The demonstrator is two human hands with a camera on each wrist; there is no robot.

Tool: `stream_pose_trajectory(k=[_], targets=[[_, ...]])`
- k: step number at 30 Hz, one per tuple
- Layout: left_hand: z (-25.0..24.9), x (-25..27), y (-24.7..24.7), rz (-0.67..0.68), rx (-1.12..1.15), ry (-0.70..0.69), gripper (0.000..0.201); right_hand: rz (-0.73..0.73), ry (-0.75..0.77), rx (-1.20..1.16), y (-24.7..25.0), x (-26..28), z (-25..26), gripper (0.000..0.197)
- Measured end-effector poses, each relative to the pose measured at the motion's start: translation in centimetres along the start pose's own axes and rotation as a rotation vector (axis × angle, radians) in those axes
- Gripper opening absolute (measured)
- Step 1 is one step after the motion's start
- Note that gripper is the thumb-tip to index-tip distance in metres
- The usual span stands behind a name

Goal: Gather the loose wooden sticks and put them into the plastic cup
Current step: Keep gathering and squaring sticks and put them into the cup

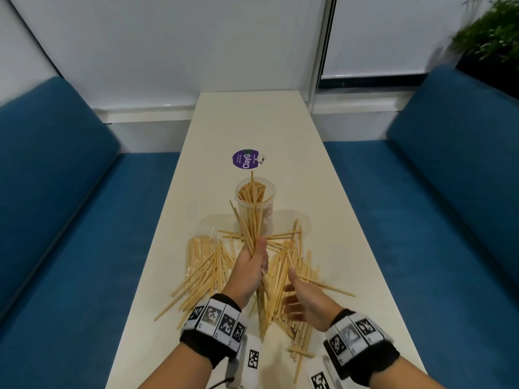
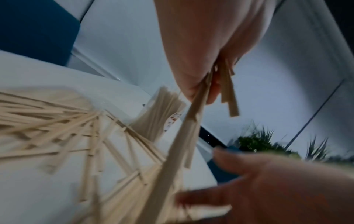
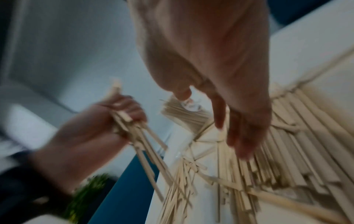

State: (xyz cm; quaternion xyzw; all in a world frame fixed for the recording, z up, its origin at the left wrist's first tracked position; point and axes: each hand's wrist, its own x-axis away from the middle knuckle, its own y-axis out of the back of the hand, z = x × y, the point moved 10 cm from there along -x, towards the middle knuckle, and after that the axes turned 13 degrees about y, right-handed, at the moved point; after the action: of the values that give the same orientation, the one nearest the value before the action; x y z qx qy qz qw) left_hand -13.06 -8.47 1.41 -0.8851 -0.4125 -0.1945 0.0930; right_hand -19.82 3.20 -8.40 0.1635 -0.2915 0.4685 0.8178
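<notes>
A clear plastic cup stands mid-table, packed with upright wooden sticks. My left hand grips a bundle of sticks just in front of the cup, the bundle slanting from near the cup's side down towards me. In the left wrist view the left hand holds that bundle. My right hand hovers with fingers spread over the loose sticks and holds nothing. The right wrist view shows the right hand open above the pile, with the cup beyond. More loose sticks lie to the left.
A purple round sticker lies on the cream table behind the cup. Blue sofas flank the narrow table on both sides. A green plant stands at the far right. A clear lid lies beside the cup.
</notes>
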Motion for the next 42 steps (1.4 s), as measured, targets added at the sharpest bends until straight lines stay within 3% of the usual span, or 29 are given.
stream_pose_trajectory(k=[2,6,10,13,16,22,28,33,37,40,42], targets=[[-1.5,0.2,-0.1,-0.022,0.035,-0.056,0.046,0.070,-0.114,-0.144,-0.9,-0.2,-0.6,0.060],[-3.9,0.6,-0.2,-0.080,0.081,-0.179,0.048,0.168,-0.169,-0.388,-2.8,0.3,1.1,0.066],[-4.8,1.0,-0.3,-0.135,0.118,-0.228,0.070,0.184,-0.198,-0.589,-3.9,0.6,2.1,0.067],[-4.7,1.0,-0.1,-0.177,0.116,-0.220,0.070,0.140,-0.172,-0.603,-3.5,0.6,2.5,0.053],[-4.5,1.0,0.1,-0.188,0.128,-0.194,0.056,0.066,-0.115,-0.623,-2.8,0.8,3.1,0.036],[-5.4,2.2,-0.1,-0.199,0.074,-0.269,0.054,0.045,-0.038,-0.707,-3.5,1.2,4.0,0.018],[-3.7,2.2,-0.1,-0.230,0.046,-0.202,0.040,0.165,0.087,-0.735,-4.7,2.4,6.8,0.034],[-3.0,1.9,-0.6,-0.156,0.061,-0.145,0.041,0.295,0.121,-0.672,-5.2,3.9,7.7,0.059],[-2.3,1.8,-1.1,-0.072,0.051,-0.077,0.032,0.361,0.180,-0.390,-4.8,3.9,7.3,0.086],[-1.1,2.1,-3.4,0.162,-0.034,0.069,0.019,0.281,0.356,-0.125,-3.5,3.1,8.8,0.096],[-0.2,2.6,-4.7,0.299,-0.101,0.143,0.018,0.252,0.431,-0.086,-2.9,2.9,10.1,0.085]])
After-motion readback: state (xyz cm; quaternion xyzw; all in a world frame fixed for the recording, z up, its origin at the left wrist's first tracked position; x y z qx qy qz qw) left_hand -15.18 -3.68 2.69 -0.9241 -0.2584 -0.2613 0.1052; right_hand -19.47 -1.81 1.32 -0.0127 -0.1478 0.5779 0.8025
